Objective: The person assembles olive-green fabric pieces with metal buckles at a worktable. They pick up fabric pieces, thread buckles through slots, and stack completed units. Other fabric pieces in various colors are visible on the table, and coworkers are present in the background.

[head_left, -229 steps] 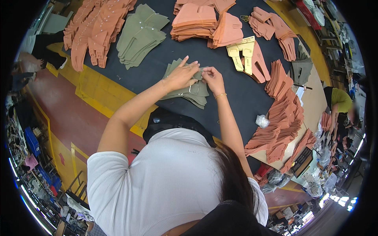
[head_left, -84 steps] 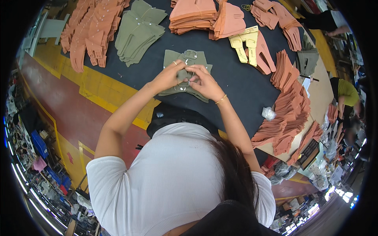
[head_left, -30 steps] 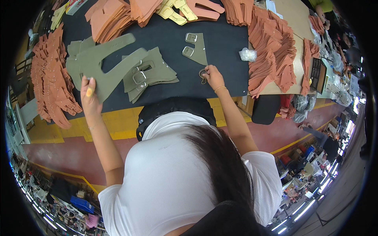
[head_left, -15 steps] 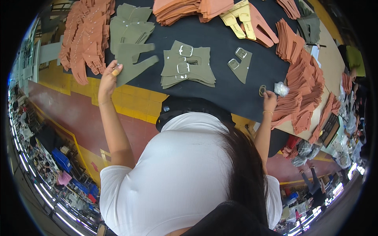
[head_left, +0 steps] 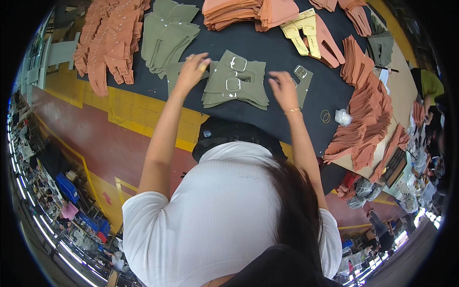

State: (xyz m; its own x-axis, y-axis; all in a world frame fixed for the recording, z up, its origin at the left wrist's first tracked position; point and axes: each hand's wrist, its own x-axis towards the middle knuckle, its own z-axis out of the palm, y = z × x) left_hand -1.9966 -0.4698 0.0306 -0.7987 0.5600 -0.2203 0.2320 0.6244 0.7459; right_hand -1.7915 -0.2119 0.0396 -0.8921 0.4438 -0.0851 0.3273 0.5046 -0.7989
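Observation:
My left hand is over a flat olive cut piece, its fingers apart; the hand covers part of that piece. Just right of it lies a stack of olive pieces with two silver buckles showing on top. My right hand hovers between this stack and a smaller olive piece that carries a silver buckle. Its fingers are spread with nothing in them, and they hide part of the smaller piece. Thin yellowish loops lie on the dark table, right of my right hand.
A pile of olive pieces and strips of orange pieces lie at the far left. Orange stacks and a yellow template are at the back. More orange pieces and a crumpled clear plastic bag stand at right.
My left hand has moved right with the olive piece, toward the buckled stack. My right hand has let go of the thin loops and moved left, to the stack's right side.

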